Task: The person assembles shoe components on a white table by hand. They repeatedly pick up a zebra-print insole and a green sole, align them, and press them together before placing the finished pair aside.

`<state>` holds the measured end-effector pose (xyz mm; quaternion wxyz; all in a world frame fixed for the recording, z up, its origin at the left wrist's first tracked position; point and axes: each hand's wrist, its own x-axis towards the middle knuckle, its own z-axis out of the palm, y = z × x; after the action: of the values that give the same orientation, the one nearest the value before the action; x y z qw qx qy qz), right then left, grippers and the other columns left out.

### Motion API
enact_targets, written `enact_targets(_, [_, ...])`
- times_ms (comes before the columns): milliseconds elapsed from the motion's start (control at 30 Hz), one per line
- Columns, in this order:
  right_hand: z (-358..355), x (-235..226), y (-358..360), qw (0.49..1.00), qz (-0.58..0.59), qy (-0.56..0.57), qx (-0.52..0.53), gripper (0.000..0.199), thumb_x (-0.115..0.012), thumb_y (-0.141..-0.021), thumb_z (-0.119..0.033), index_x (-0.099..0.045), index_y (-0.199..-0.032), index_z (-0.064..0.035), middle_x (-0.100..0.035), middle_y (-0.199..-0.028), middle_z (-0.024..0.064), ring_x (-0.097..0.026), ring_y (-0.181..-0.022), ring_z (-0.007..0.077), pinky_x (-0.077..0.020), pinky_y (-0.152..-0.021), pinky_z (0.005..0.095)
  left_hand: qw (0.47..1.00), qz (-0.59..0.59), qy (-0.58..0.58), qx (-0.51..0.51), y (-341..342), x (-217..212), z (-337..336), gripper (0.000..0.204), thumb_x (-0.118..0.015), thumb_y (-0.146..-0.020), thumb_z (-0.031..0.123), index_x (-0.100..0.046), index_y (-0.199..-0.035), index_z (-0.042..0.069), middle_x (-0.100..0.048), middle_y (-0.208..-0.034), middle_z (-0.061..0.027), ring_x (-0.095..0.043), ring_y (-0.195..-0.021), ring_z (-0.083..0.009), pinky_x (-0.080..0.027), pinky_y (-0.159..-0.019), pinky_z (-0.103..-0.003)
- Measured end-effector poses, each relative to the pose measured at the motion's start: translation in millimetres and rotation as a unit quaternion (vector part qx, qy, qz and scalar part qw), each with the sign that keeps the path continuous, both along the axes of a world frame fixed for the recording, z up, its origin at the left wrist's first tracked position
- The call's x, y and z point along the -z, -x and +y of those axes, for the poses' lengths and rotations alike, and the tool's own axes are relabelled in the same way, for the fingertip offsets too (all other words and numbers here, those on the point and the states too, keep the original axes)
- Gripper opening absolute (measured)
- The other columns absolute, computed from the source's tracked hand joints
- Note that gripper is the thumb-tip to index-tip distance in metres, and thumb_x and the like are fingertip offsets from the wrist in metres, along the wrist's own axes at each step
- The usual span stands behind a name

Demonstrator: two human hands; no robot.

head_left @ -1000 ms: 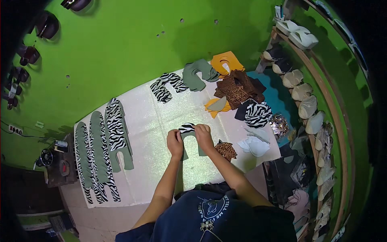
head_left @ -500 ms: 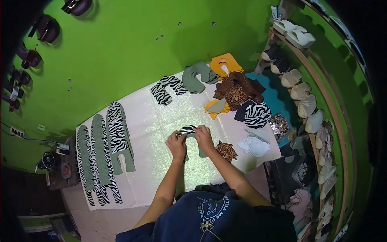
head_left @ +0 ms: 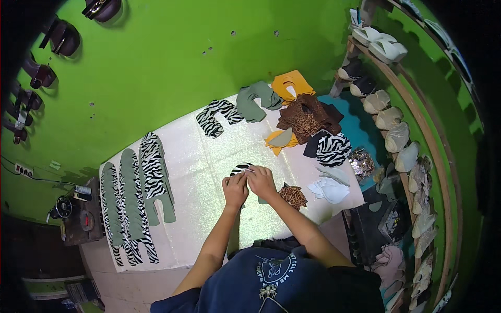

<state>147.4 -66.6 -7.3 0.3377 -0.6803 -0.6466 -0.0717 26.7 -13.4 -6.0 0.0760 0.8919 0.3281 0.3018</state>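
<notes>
Both my hands meet over a U-shaped cut piece on the light sparkly table cover. Its zebra-print curved top (head_left: 239,168) shows just beyond my fingers. A bit of its green underside (head_left: 261,200) shows below my right hand. My left hand (head_left: 236,190) is closed, fingers bent at the piece's curve. Beside it, my right hand (head_left: 262,183) has its fingers pinched together. A small whitish bit shows at the right fingertips, too small to name. To the right of my right hand lies a stack of leopard-print pieces (head_left: 293,196).
Overlapping rows of zebra and green pieces (head_left: 128,203) lie at the left. Along the far side are zebra (head_left: 213,116), green (head_left: 254,107), orange (head_left: 287,82) and brown leopard piles (head_left: 308,117). White pieces (head_left: 330,190) lie at the right. A wooden rack (head_left: 412,88) holds shoe forms.
My hands have drawn closer together over the zebra-print piece. The left has shifted right, and my right fingers have moved slightly inward. The piles around have not moved.
</notes>
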Motion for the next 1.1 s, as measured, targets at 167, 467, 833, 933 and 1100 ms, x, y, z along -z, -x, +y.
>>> enact_targets(167, [-1.8, -5.2, 1.6, 1.000, -0.021, -0.002, 0.000, 0.020, -0.053, -0.079, -0.018, -0.061, -0.093, -0.0072, -0.059, -0.098, 0.0037, -0.054, -0.092, 0.0161, -0.0312, -0.087, 0.0399, 1.000, -0.025, 0.015, -0.006, -0.6, 4.7, 0.8, 0.026, -0.057, -0.069, 0.008, -0.063, -0.095, 0.008, -0.061, -0.096, -0.0034, -0.056, -0.088, -0.0180, -0.032, -0.085, -0.039])
enact_targets(467, [-2.0, 1.6, 1.7, 0.998, 0.020, 0.040, 0.037, 0.019, -0.051, -0.080, -0.020, -0.063, -0.087, -0.0083, -0.061, -0.095, -0.0001, -0.054, -0.090, 0.0134, -0.0302, -0.089, 0.0429, 0.991, -0.013, 0.060, -0.118, 3.0, 10.1, 1.5, 0.033, -0.051, -0.065, 0.003, -0.064, -0.095, 0.008, -0.061, -0.100, -0.0035, -0.056, -0.093, -0.0160, -0.028, -0.089, -0.042])
enact_targets(833, [-2.0, 3.4, 1.9, 0.995, 0.061, 0.025, 0.081, 0.017, -0.051, -0.079, -0.019, -0.062, -0.084, -0.0067, -0.061, -0.091, 0.0005, -0.055, -0.085, 0.0140, -0.0306, -0.086, 0.0393, 0.983, -0.016, 0.068, -0.172, 0.6, 4.6, -0.8, 0.029, -0.052, -0.066, 0.004, -0.065, -0.090, 0.010, -0.062, -0.098, -0.0020, -0.057, -0.092, -0.0153, -0.026, -0.089, -0.043])
enact_targets(933, [-1.9, 3.3, 2.2, 0.994, 0.063, 0.033, 0.081, 0.018, -0.051, -0.079, -0.019, -0.062, -0.086, -0.0066, -0.061, -0.092, 0.0008, -0.055, -0.086, 0.0143, -0.0307, -0.086, 0.0391, 0.982, 0.000, 0.081, -0.170, 2.9, 6.8, -0.3, 0.032, -0.051, -0.066, 0.005, -0.064, -0.095, 0.010, -0.061, -0.103, -0.0025, -0.056, -0.093, -0.0167, -0.025, -0.091, -0.044])
enact_targets(1100, [-1.9, -2.5, 1.2, 0.998, 0.045, 0.040, 0.027, 0.020, -0.050, -0.081, -0.017, -0.061, -0.093, -0.0062, -0.060, -0.099, 0.0017, -0.053, -0.094, 0.0147, -0.0293, -0.087, 0.0406, 0.992, -0.005, 0.020, -0.121, 0.5, -0.6, -3.0, 0.034, -0.051, -0.069, 0.007, -0.062, -0.101, 0.008, -0.059, -0.108, -0.0073, -0.055, -0.098, -0.0182, -0.027, -0.091, -0.046])
